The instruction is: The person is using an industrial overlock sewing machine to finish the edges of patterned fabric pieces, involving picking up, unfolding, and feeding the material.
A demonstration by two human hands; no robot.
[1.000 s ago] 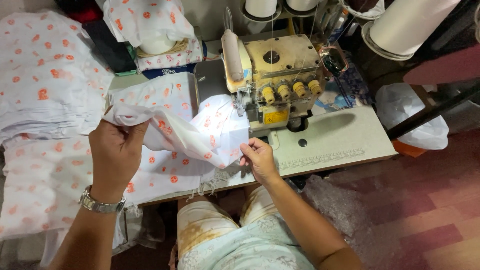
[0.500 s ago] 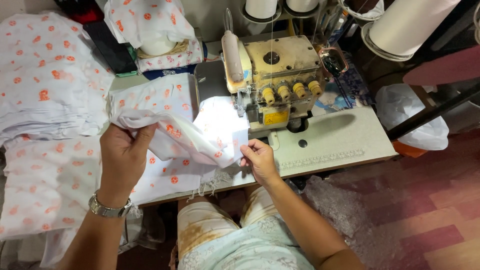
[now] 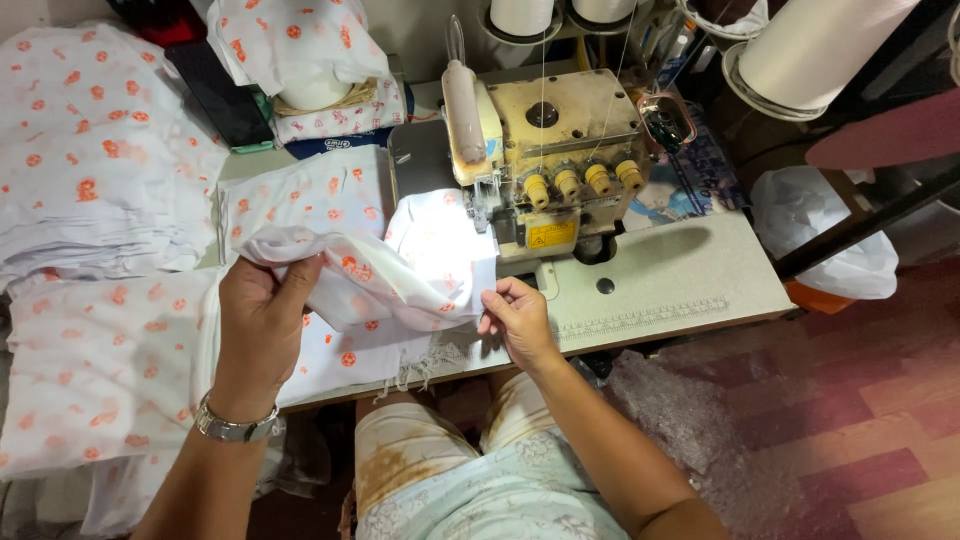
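Note:
A piece of white cloth with orange dots [image 3: 390, 270] lies bunched on the sewing table in front of a worn cream overlock machine [image 3: 545, 150]. My left hand [image 3: 262, 320] grips the cloth's left fold from above, a metal watch on its wrist. At the cloth's right edge, my right hand [image 3: 515, 315] pinches it just below the machine's needle area. The machine's lamp lights the cloth under the presser foot.
Stacks of the same dotted cloth [image 3: 95, 160] fill the left side of the table [image 3: 670, 280]. White thread cones [image 3: 815, 45] stand behind and right of the machine. A dark phone [image 3: 225, 95] lies at the back. A white bag [image 3: 830, 235] sits right of the table.
My left hand has moved right and a little down with the fold of cloth. My right hand has stayed at the cloth's edge.

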